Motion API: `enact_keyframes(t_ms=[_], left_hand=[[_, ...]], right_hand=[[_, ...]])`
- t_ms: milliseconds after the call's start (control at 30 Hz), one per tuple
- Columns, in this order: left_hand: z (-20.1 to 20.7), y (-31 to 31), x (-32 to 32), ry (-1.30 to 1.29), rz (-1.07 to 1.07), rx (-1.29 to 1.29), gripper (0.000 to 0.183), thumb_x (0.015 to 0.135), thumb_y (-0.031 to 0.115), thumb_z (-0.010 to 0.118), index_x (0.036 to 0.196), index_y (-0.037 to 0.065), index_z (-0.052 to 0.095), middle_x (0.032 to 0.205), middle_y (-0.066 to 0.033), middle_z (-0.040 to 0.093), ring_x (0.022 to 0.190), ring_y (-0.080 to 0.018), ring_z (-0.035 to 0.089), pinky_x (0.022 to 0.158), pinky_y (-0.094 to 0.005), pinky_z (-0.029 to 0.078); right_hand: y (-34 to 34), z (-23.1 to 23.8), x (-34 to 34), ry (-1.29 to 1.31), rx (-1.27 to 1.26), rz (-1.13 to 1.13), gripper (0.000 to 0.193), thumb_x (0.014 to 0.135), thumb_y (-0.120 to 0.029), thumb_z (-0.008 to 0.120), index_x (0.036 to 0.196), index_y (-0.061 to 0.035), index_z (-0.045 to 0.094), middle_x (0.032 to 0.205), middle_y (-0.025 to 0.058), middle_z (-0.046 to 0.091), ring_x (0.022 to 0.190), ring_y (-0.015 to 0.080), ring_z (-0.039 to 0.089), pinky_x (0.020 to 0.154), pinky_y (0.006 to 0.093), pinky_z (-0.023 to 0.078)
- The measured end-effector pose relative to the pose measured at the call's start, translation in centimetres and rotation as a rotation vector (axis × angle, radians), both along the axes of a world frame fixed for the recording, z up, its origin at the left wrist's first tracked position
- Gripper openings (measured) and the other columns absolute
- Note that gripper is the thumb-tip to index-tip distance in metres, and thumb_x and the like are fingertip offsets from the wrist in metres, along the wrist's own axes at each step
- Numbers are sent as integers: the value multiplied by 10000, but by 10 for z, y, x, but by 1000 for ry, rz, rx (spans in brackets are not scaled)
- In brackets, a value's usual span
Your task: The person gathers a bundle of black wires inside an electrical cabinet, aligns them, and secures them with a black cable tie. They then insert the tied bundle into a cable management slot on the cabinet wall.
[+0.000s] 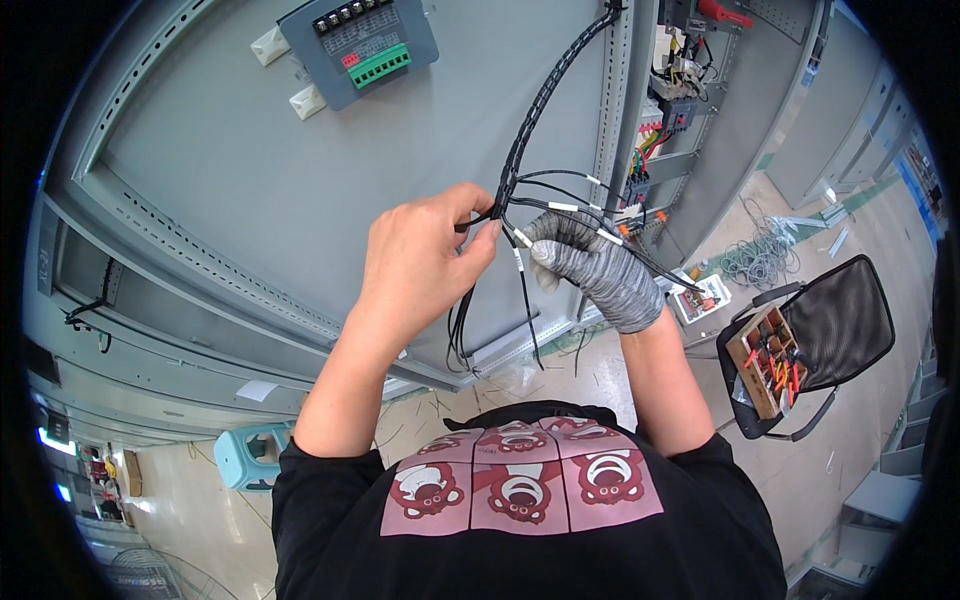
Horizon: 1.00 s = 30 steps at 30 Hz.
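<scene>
A bundle of black wires (527, 122) in a spiral wrap hangs in a curve from the top of the grey cabinet door and fans out at its lower end. My bare left hand (412, 250) pinches the bundle where the wires spread, thumb and forefinger closed on it. My right hand (600, 272), in a grey knitted glove, has its fingers curled around a black wire with a white label sleeve (522, 238). Other labelled wires stick out to the right above and across this glove. More loose ends (458, 330) dangle beneath my left hand.
A grey meter module (372, 88) with a green terminal block is mounted on the door panel (250, 180). Right of it stands the open cabinet with breakers (680, 112). A black chair (845, 320) carries a wooden tool box (745, 375). A blue stool (232, 455) stands lower left.
</scene>
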<state>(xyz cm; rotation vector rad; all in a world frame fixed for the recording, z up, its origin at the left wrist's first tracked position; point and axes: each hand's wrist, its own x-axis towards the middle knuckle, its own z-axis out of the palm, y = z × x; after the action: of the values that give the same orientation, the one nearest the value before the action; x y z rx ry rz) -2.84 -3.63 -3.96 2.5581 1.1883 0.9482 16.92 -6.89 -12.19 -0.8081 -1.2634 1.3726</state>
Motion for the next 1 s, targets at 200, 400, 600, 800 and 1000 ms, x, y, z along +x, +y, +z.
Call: enact_keyframes(t_ms=[200,400,600,800,1000], left_hand=[[-5,2,-1,-28,-15,7,183,801,166,684,934,42,664,556,-72,463,481,-198,403,503,-325,346],[0,-3,-1,10,-5,-16,178,817,186,683,940,58,669,636,-95,581,537,-224,516,539,-339,410],[-5,-8,4,-50,30,63,243,772,230,748,900,42,660,618,-64,564,525,-186,501,546,-290,421],[-7,-9,6,-37,91,-8,247,741,228,751,856,43,634,603,-45,530,529,-173,493,545,-287,424],[-10,-9,5,-36,99,39,179,769,175,705,855,42,621,569,-53,478,492,-169,442,515,-299,381]], right_hand=[[-3,5,-6,184,-145,78,260,916,-181,660,1110,-11,630,835,65,672,733,137,652,648,265,526],[6,4,-19,-193,203,-255,232,880,-165,699,1064,-25,678,899,38,692,802,103,604,747,262,510],[9,-11,-35,-177,208,-375,209,879,-144,660,1050,-24,673,891,95,690,792,197,637,743,333,523],[9,-3,-32,-474,342,-549,191,846,-113,656,1020,-38,679,899,140,677,809,291,653,740,369,528],[11,10,-29,-538,583,-684,148,845,-114,709,967,-32,708,868,107,693,764,215,643,720,316,515]])
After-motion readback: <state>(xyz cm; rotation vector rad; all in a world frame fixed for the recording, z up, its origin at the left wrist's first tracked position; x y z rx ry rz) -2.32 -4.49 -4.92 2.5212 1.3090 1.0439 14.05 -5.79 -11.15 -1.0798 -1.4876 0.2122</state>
